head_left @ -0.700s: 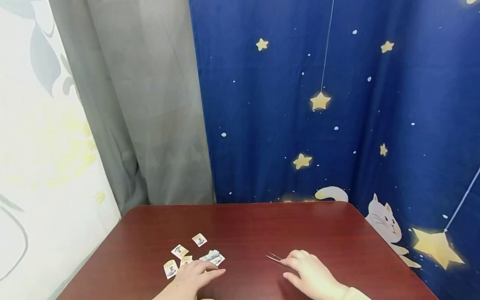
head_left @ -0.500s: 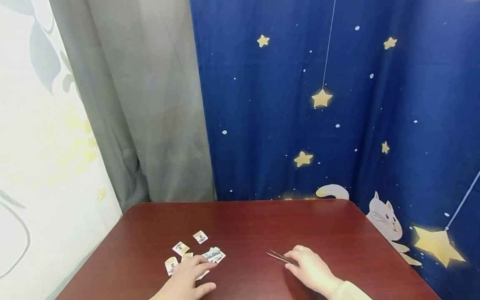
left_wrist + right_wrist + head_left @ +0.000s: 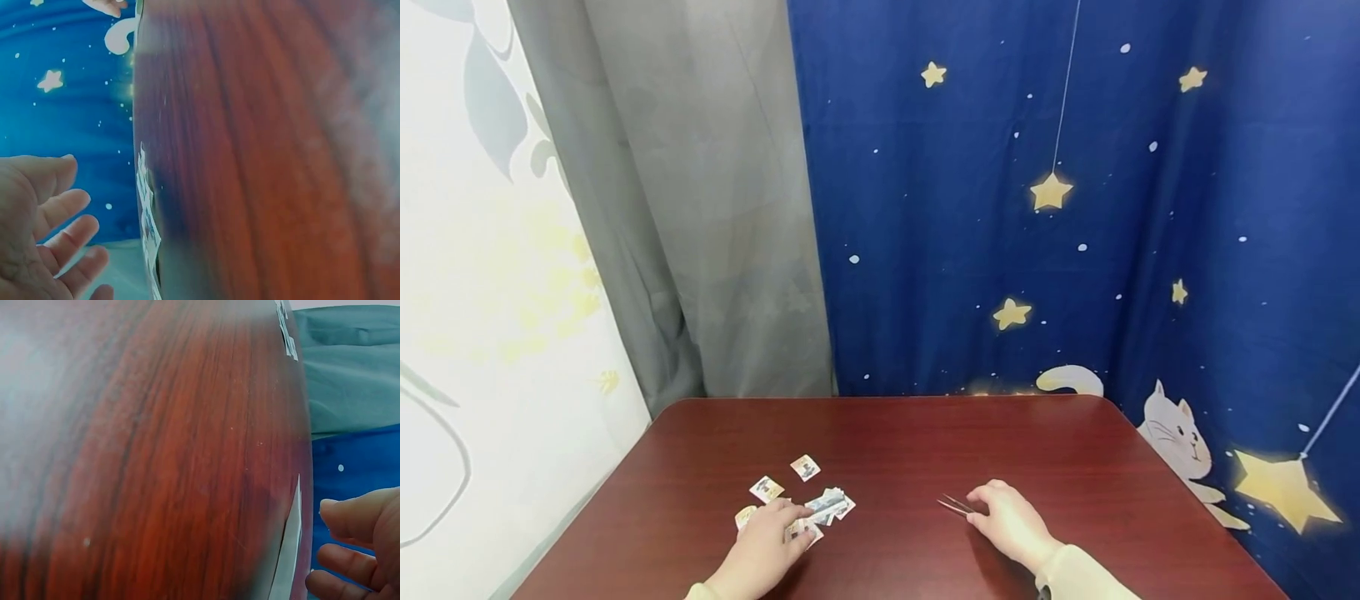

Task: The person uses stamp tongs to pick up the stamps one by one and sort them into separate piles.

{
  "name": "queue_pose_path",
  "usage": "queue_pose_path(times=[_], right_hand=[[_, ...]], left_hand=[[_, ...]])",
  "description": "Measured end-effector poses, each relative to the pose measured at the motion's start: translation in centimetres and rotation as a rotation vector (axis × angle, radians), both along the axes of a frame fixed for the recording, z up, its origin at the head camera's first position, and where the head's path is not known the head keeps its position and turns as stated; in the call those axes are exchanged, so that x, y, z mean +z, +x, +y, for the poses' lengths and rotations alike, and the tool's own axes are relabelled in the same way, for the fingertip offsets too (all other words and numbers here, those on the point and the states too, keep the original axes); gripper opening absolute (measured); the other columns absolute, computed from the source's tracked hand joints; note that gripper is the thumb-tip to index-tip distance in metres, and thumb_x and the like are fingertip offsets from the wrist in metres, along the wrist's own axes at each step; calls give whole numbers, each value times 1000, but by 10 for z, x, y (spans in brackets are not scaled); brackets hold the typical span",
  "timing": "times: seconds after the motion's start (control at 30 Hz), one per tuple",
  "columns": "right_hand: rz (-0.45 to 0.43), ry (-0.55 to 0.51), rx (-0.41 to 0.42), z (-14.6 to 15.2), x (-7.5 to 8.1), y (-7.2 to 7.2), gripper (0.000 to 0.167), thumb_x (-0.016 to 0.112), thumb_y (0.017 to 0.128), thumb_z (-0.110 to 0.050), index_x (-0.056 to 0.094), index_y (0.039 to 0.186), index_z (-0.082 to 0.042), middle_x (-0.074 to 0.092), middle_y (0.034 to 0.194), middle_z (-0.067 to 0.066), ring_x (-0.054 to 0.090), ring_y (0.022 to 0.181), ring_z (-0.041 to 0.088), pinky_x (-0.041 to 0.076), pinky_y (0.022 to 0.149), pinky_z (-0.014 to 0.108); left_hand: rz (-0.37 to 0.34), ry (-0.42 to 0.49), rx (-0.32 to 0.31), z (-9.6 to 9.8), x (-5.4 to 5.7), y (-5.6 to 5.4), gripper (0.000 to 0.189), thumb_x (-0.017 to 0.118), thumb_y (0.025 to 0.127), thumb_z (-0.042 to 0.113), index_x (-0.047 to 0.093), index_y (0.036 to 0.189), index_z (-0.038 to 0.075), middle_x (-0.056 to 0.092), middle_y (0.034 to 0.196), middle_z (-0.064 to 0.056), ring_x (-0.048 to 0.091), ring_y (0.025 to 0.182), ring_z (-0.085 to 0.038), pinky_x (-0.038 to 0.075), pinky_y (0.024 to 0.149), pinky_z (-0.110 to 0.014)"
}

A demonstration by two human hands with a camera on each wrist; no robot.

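Note:
My left hand hovers over the near-left cluster of small printed cards, its fingertips overlapping them in the head view. In the left wrist view that hand has loosely bent, spread fingers with nothing between them. The overlapping pile of cards lies just beyond those fingertips. To the right, a pair of slim metal tweezers rests on the table, points toward the left. My right hand is at their rear end. Seen from the right wrist, the tweezers lie apart from the thumb and fingers.
Two single cards, a farther card and a nearer card, lie beyond the left hand. The dark red table has rounded far corners. Behind it hang a grey curtain and a blue starry curtain.
My left hand has drawn back toward the left, uncovering more cards. The right thumb and fingers have shifted around the tweezers' rear end, while the tweezers stay put. The head view has tilted slightly.

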State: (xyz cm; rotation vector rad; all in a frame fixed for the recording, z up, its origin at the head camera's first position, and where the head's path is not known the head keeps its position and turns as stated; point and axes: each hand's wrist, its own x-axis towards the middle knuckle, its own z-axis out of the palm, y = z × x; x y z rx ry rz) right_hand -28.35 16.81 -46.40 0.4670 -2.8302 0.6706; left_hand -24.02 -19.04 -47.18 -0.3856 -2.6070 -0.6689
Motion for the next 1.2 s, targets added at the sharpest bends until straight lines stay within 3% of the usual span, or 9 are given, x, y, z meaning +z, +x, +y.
queue_pose_path(times=[0.1,0.2,0.33,0.43,0.93,1.2], right_hand=[[3,6,-14,-1,-2,-2,20,78,77,-17,72,95,-13,61,94,-4,62,88,18,51,76,40],[2,12,-23,-2,-4,-4,20,78,77,-17,72,95,-13,60,92,-4,62,85,16,51,75,38],[1,15,-27,-4,-6,-5,18,79,76,-17,72,93,-13,59,89,-5,62,83,15,51,75,38],[3,15,-30,-5,-6,-4,16,79,76,-16,73,91,-13,59,88,-5,61,82,15,51,74,38],[-11,29,-53,-8,-5,-2,12,77,78,-13,72,89,-12,59,86,-3,61,79,15,51,73,38],[12,30,-65,-10,-10,-7,12,77,78,-15,70,87,-11,57,83,-3,56,72,12,49,68,35]], left_hand=[[-11,-18,15,0,-1,-3,21,79,75,25,74,94,16,66,101,-3,61,101,-28,48,84,-46],[-41,-34,28,-2,-1,-5,23,79,75,27,74,94,16,65,105,-6,61,101,-30,49,76,-49],[-96,-70,51,-3,-1,-4,26,79,74,31,74,95,17,63,102,-1,61,97,-28,46,63,-46],[-129,-108,54,-6,-1,-1,30,79,73,33,74,97,16,60,97,4,59,94,-24,43,60,-42],[-244,-240,49,-9,2,14,57,77,74,46,69,116,7,56,114,-2,52,103,-28,38,66,-44],[-288,-262,16,-10,5,19,55,77,73,46,68,113,9,59,118,-5,50,117,-34,38,81,-58]])
